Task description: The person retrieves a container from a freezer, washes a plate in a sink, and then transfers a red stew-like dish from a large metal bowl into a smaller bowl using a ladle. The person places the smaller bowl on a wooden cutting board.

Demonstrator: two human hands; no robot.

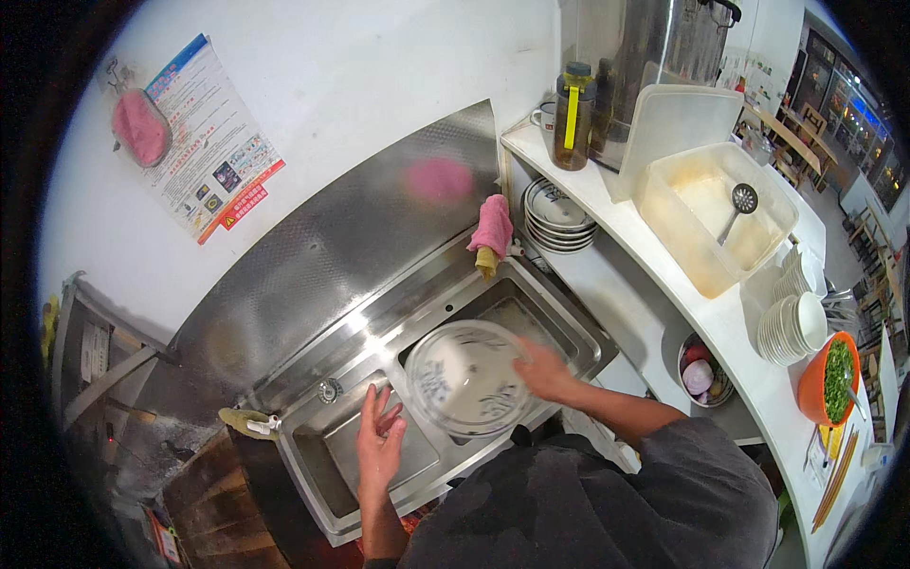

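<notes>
A white plate with a blue floral pattern (469, 377) is over the divider between the two basins of a stainless steel sink (448, 455). My right hand (544, 370) grips its right rim; hand and plate are blurred. Whether more plates lie beneath it I cannot tell. Over the left basin (341, 434), my left hand (380, 434) is raised with its fingers apart, holding nothing, a little left of the plate. A pink cloth (493, 224) covers the tap behind the right basin (519, 313).
Stacked patterned plates (560, 217) stand on the shelf right of the sink. Above, the white counter (661, 270) bears a bottle (574, 117), a plastic container (718, 213) with a slotted spoon, white bowls (789, 327) and an orange bowl of chopped greens (828, 380). A metal splashback (320, 235) rises behind.
</notes>
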